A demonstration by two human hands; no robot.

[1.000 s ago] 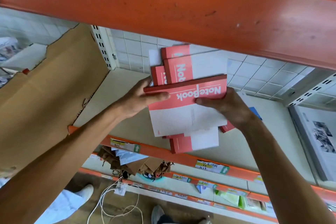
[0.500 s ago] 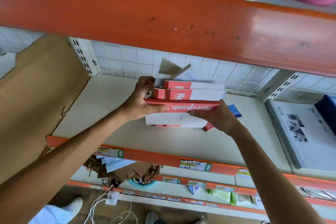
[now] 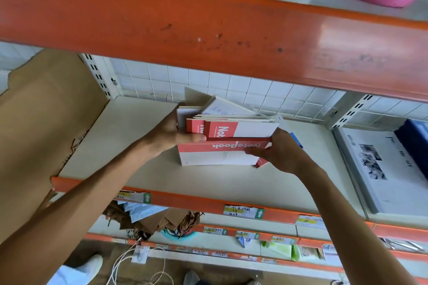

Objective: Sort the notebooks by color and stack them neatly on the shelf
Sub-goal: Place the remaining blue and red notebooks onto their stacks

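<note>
A loose bundle of red-and-white notebooks (image 3: 240, 131) stands on its edge on the cream shelf (image 3: 143, 136), fanned open at the top. The front notebook (image 3: 215, 155) reads "NoteBook" upside down. My left hand (image 3: 171, 133) grips the bundle's left end, thumb across the front. My right hand (image 3: 280, 152) holds the right end, fingers curled over the front cover. A blue notebook corner (image 3: 296, 140) peeks out behind my right hand.
A thick orange beam (image 3: 208, 30) crosses just above the shelf opening. Brown cardboard (image 3: 41, 127) lines the left side. A grey printed box (image 3: 379, 169) lies at the right. Lower shelves hold paper bags (image 3: 162, 222) and labels. White cords (image 3: 129, 266) lie on the floor.
The bundle has gone from lying tilted toward me to standing on edge on the shelf. Both hands moved in with it, and the view has tipped upward.
</note>
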